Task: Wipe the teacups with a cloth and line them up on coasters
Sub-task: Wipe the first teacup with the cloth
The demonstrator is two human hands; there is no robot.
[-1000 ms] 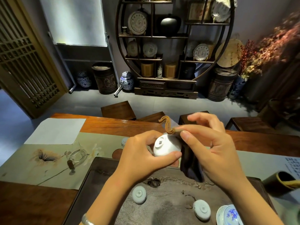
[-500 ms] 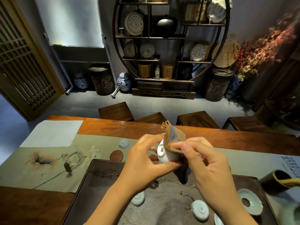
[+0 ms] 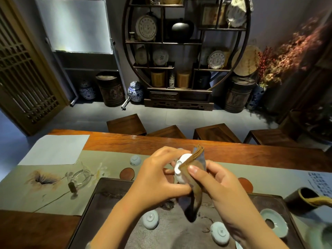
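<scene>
Head view, the only one supplied: the left hand grips a white teacup lifted above the tea tray, fingers curled round its body so the foot ring faces the camera and the outer wall is free to be rubbed. The right hand pinches a folded brown cloth against the cup, thumb on top; the loose end of the cloth hangs below toward the tray, and a fringe stands up above the cup. The two hands are close together, meeting on the cup, which suggests the wiping step is in hand. One pale cup stands on the runner at the far side, beside a bare round coaster; whether a coaster lies under it cannot be told. A second coaster shows just right of the right hand. Two cups, and, rest upside down on the tray, judged to be awaiting wiping. A glass pitcher and a celadon saucer sit apart on the bench. Most of the task appears outstanding.
</scene>
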